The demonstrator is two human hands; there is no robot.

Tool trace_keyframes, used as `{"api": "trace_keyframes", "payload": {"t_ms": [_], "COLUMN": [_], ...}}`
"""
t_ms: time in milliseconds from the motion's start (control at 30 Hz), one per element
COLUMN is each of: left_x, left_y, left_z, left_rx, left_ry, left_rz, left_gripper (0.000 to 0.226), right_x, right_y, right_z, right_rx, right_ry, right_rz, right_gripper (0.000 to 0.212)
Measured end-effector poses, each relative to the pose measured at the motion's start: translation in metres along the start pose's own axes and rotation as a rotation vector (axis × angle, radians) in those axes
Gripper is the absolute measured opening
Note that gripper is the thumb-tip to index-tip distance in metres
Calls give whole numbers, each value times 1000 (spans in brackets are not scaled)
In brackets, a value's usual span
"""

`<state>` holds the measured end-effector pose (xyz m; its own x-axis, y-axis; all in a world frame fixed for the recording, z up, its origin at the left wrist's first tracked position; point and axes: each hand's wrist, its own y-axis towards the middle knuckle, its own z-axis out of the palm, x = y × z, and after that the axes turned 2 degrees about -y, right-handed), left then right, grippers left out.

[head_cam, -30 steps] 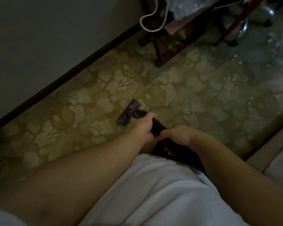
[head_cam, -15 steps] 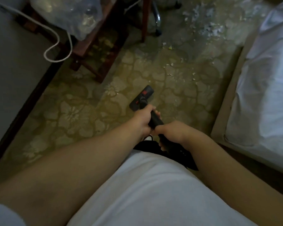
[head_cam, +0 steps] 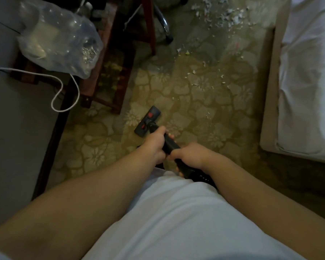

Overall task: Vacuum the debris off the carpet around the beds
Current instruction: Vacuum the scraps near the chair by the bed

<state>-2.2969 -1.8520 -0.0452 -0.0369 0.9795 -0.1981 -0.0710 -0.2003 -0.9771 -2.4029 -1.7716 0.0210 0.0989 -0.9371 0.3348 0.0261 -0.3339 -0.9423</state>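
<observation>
Debris is what both hands are set to reach. The left hand wraps the vacuum wand low down, likely to steer it, and the right hand clenches it higher up, likely to push. The floor head lies flat on the carpet, out from the side of the bed. The white scraps lie farther along that side, thickest toward its far end.

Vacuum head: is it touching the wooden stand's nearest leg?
Apart. Head view shows a strip of patterned carpet between the vacuum head and the wooden stand's leg.
</observation>
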Motion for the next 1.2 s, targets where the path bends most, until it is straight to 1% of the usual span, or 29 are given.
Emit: {"api": "trace_keyframes", "payload": {"t_ms": [200, 333, 500, 667, 800, 900, 1000, 1200], "left_x": [-74, -114, -145, -158, -143, -117, -78, 14], "left_y": [20, 29, 35, 44, 46, 43, 38, 12], "left_z": [-54, -66, -39, 14, 57, 83, 103, 139], "left_rx": [-44, -19, 55, 124, 159, 179, 181, 255], "left_ry": [-5, 33, 156, 313, 466, 569, 673, 819], "left_rz": [-23, -25, -37, -45, -43, -58, -75, -108], "left_gripper": [7, 10, 10, 8, 8, 9, 7, 8], "right_x": [70, 102, 117, 111, 88, 58, 20, -65], "right_y": [39, 51, 59, 72, 71, 59, 40, -10], "right_z": [45, 60, 47, 19, 2, -8, -12, -24], "right_rx": [32, 6, -91, -193, -263, -301, -333, -390], "right_ry": [31, 87, 155, 320, 470, 579, 649, 768], "right_rz": [16, 11, -12, -25, -40, -40, -27, 28], "right_gripper": [37, 37, 33, 32, 34, 30, 29, 32]}}
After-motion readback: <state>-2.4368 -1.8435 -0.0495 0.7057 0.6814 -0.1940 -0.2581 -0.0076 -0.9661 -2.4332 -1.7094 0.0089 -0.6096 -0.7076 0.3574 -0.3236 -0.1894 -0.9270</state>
